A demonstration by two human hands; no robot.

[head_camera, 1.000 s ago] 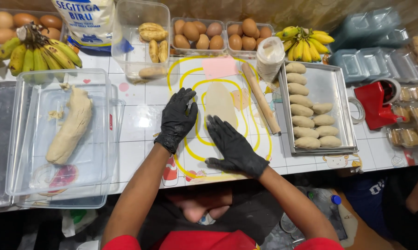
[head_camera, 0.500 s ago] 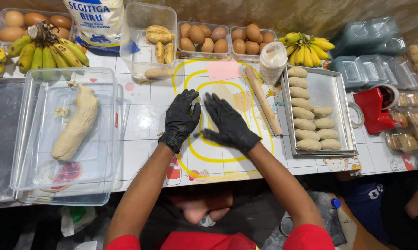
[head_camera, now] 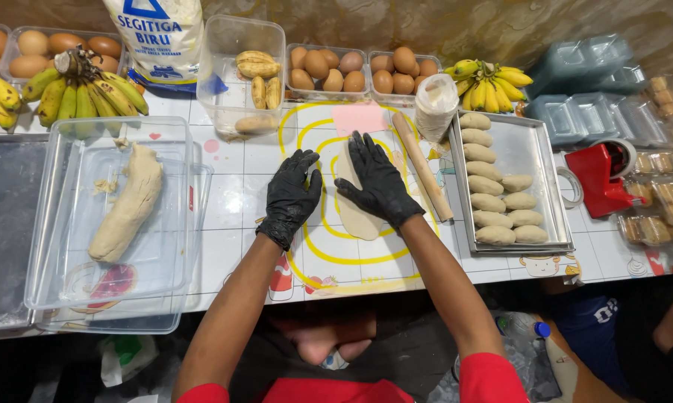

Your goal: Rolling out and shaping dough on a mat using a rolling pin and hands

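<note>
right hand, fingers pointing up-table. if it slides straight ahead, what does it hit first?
Probably the pink card lying flat just beyond the right hand; behind it stands the tray of eggs. The rolling pin lies off to the side, likely clear of that line.

The flattened dough sheet (head_camera: 357, 201) lies at the centre of the tabletop (head_camera: 232, 201). The right hand (head_camera: 377, 179) rests flat on the sheet; the left hand (head_camera: 292, 195) rests on the tabletop just left of it. The rolling pin (head_camera: 421, 166) lies just right of the sheet, between it and the metal tray (head_camera: 527, 149). Dough pieces (head_camera: 493, 183) lie in rows in the tray. Left of the hands, a dough log (head_camera: 127, 205) lies in a clear bin (head_camera: 68, 291). Behind the sheet stand egg trays (head_camera: 351, 71); a clear tub (head_camera: 243, 67) holding peeled bananas (head_camera: 258, 75) stands to their left. Banana bunches (head_camera: 83, 89) lie at the far left.
</note>
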